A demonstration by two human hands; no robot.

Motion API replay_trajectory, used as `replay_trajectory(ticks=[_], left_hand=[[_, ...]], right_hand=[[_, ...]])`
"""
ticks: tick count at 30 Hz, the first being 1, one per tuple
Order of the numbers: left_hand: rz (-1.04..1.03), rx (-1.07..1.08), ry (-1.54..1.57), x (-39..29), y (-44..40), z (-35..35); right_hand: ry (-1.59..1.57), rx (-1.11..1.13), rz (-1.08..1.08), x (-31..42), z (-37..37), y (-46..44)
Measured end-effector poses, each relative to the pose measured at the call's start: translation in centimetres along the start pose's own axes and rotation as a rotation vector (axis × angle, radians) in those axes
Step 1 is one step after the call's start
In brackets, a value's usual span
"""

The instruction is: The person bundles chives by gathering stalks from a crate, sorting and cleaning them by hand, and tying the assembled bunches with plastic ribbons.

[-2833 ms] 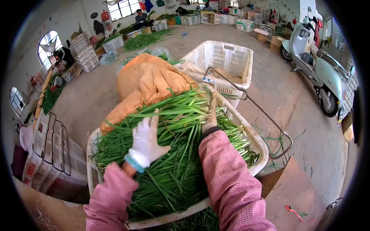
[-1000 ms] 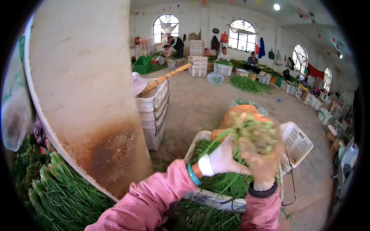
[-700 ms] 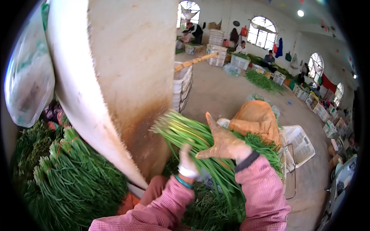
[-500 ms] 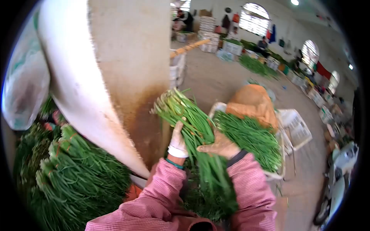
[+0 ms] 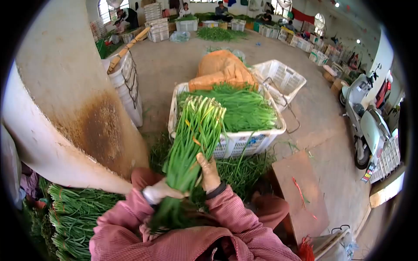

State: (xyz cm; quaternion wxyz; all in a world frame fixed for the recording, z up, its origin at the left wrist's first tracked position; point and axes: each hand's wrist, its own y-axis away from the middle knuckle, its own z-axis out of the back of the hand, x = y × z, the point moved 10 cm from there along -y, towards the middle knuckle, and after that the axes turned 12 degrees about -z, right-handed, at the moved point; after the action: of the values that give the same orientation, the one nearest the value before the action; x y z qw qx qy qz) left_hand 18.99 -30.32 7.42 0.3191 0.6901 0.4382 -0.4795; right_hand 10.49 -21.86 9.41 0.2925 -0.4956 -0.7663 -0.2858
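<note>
A thick bunch of long green leafy stalks (image 5: 193, 139) stands nearly upright before me, its pale ends at the top. My left hand (image 5: 162, 191), in a white glove, is wrapped round the lower left of the bunch. On the right side, my right hand (image 5: 208, 173) presses against the stalks, thumb pointing up. The leaf tips below my hands are blurred. Behind the bunch, a white crate (image 5: 250, 143) holds more green stalks (image 5: 248, 108), partly under an orange-brown cloth (image 5: 224, 69).
A stained pillar (image 5: 78, 87) rises at left, with tied green bundles (image 5: 82, 217) beneath. An empty white crate (image 5: 281, 78) with a metal hook is beyond. A brown board (image 5: 300, 195) bears red ties (image 5: 299, 191). A scooter (image 5: 368, 126) stands right; several people sit farther back.
My view has turned back right from the pillar. The bunch, earlier slanting left, now stands more upright in front of the crate, with my hands lower on it.
</note>
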Motion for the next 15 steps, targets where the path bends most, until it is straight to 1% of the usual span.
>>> replay_trajectory(ticks=[1,2,3,5,6,7,8,9,10,11,12,13,15], left_hand=[[0.057,0.08,0.043,0.1,1.8,0.2],[0.127,0.156,0.006,0.3,4.0,0.4],[0.196,0.23,-0.027,0.5,6.3,0.4],[0.321,0.264,-0.053,1.8,11.2,0.1],[0.423,0.268,-0.088,3.4,13.8,0.6],[0.452,0.292,-0.054,4.0,15.2,-0.1],[0.47,0.256,-0.041,6.0,17.4,0.9],[0.482,0.224,-0.032,7.2,19.1,0.9],[0.495,0.218,-0.026,8.4,20.5,0.7],[0.44,0.089,0.019,8.1,20.1,0.0],[0.378,-0.043,0.063,7.8,20.1,0.1],[0.375,-0.055,0.065,8.1,20.8,0.1],[0.317,-0.045,-0.01,8.9,21.8,0.7]], right_hand=[[0.053,0.013,-0.002,0.2,0.5,0.5],[-0.023,0.116,-0.101,-0.5,0.8,0.1],[-0.159,0.144,-0.102,1.2,0.1,1.4],[-0.465,0.183,-0.301,-2.6,2.7,-0.3],[-0.482,0.065,-0.361,-4.8,5.3,-1.3],[-0.495,-0.054,-0.421,-6.9,7.2,-1.6],[-0.325,-0.125,-0.276,-5.9,7.9,-1.4],[-0.095,-0.228,-0.333,-6.8,9.1,-1.3],[0.035,-0.313,-0.259,-6.5,10.0,-1.1],[0.169,-0.392,-0.18,-6.0,10.6,-1.0],[0.119,-0.509,-0.13,-5.0,12.2,-1.1],[0.071,-0.622,-0.076,-3.5,14.3,-1.4],[0.078,-0.742,0.11,0.8,17.9,-0.5]])
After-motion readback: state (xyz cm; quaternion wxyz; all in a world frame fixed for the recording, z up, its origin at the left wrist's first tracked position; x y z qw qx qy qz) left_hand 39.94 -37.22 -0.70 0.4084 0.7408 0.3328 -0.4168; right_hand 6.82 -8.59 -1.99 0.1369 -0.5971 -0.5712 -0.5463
